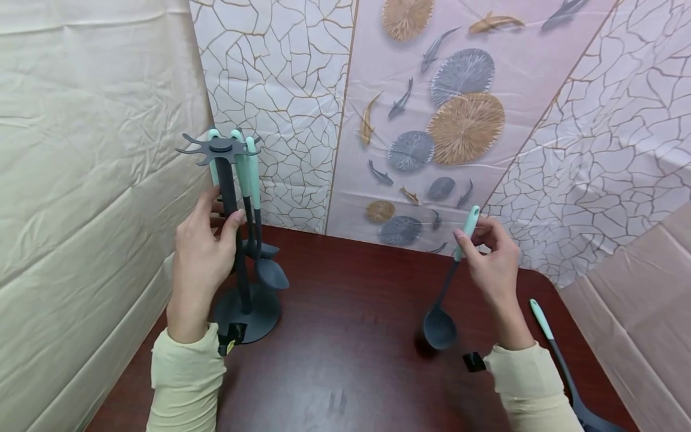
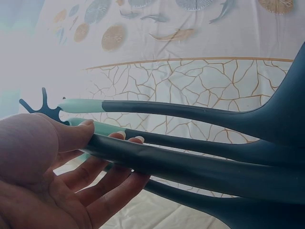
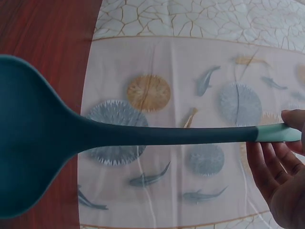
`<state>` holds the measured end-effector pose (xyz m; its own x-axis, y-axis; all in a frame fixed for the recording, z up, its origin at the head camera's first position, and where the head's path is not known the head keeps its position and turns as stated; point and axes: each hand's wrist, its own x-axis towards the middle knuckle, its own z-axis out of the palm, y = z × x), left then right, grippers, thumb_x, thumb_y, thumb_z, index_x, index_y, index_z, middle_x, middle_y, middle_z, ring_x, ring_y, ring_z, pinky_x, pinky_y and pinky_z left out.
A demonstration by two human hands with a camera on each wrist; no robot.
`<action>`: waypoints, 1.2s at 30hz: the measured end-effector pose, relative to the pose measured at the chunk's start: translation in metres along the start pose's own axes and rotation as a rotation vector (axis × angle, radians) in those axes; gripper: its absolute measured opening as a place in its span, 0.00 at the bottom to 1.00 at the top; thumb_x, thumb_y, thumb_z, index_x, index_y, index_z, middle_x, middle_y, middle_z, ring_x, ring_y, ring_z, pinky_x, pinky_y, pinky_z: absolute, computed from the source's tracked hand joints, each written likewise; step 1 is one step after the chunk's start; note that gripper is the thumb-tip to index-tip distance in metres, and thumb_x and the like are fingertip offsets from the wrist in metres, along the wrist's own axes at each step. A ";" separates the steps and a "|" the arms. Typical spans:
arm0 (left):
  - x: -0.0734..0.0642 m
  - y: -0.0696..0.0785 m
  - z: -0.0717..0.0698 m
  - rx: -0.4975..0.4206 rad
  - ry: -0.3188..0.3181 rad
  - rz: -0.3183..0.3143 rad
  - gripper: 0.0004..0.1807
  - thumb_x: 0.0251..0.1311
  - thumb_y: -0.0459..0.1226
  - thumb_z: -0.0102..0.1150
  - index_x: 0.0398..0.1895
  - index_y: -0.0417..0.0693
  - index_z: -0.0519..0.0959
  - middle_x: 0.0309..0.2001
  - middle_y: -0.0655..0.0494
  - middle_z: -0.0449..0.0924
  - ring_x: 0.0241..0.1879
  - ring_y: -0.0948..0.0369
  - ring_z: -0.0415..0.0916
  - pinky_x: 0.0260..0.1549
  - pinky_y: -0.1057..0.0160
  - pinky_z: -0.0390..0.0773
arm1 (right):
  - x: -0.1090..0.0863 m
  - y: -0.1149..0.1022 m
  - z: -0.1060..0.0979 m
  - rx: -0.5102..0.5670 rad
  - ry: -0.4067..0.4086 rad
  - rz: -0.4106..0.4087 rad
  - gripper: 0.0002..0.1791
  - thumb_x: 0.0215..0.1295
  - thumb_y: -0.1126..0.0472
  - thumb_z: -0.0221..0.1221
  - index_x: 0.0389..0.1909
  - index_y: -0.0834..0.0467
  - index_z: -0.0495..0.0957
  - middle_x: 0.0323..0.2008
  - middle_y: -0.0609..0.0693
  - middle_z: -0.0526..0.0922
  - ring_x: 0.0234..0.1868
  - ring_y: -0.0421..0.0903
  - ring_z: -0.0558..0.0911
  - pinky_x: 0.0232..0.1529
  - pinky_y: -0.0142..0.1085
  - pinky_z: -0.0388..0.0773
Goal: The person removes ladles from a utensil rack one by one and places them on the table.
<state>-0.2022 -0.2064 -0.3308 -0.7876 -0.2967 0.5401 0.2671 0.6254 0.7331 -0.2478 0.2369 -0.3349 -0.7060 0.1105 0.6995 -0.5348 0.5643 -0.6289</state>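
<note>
On the left of the table, my left hand (image 1: 202, 249) grips the dark upright post (image 1: 227, 180) of a utensil stand, thumb on the near side and fingers curled round behind. Several dark utensils with mint-green handles (image 2: 82, 105) hang from the hooked top (image 1: 220, 146) of the stand, close beside the fingers. One of them has a spoon-like head (image 1: 272, 274). My right hand (image 1: 495, 258) pinches a ladle (image 1: 439, 329) by its mint handle between thumb and fingers. The ladle hangs bowl down, low over the table, well right of the stand.
The stand's round base (image 1: 264, 321) rests on the dark red-brown table (image 1: 345, 336). Along the right edge lies another mint-handled utensil (image 1: 561, 360), its head cut off by the frame. Patterned cloth (image 1: 270, 78) hangs behind the table, and plain cloth (image 1: 92, 180) walls the left side.
</note>
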 end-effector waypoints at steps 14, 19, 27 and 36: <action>-0.001 0.000 0.000 0.008 0.007 0.000 0.26 0.78 0.44 0.60 0.74 0.48 0.70 0.51 0.41 0.82 0.50 0.43 0.85 0.50 0.38 0.84 | 0.001 0.063 -0.016 -0.166 0.009 0.025 0.16 0.68 0.59 0.72 0.51 0.62 0.83 0.29 0.52 0.84 0.29 0.36 0.81 0.30 0.23 0.74; -0.001 0.001 0.000 0.002 0.007 0.003 0.26 0.78 0.44 0.60 0.74 0.48 0.70 0.51 0.41 0.82 0.50 0.43 0.85 0.51 0.38 0.84 | -0.002 0.069 -0.021 -0.180 0.011 0.045 0.15 0.69 0.57 0.72 0.50 0.61 0.83 0.29 0.53 0.84 0.30 0.35 0.81 0.26 0.23 0.73; -0.001 0.001 0.000 0.004 0.002 0.001 0.27 0.78 0.43 0.60 0.74 0.48 0.70 0.51 0.40 0.82 0.50 0.42 0.85 0.50 0.38 0.84 | -0.008 0.075 -0.031 -0.203 0.021 0.072 0.15 0.68 0.58 0.72 0.50 0.61 0.83 0.30 0.53 0.83 0.28 0.33 0.80 0.22 0.22 0.73; 0.000 0.000 0.000 0.005 0.007 0.012 0.26 0.78 0.43 0.60 0.74 0.46 0.70 0.51 0.40 0.81 0.50 0.42 0.85 0.51 0.38 0.84 | -0.009 0.078 -0.039 -0.299 -0.001 0.074 0.16 0.69 0.58 0.71 0.49 0.64 0.82 0.30 0.56 0.84 0.27 0.27 0.77 0.22 0.19 0.73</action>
<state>-0.2023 -0.2063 -0.3312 -0.7804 -0.2946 0.5515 0.2737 0.6321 0.7249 -0.2656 0.3117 -0.3772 -0.7387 0.1592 0.6549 -0.3217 0.7706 -0.5502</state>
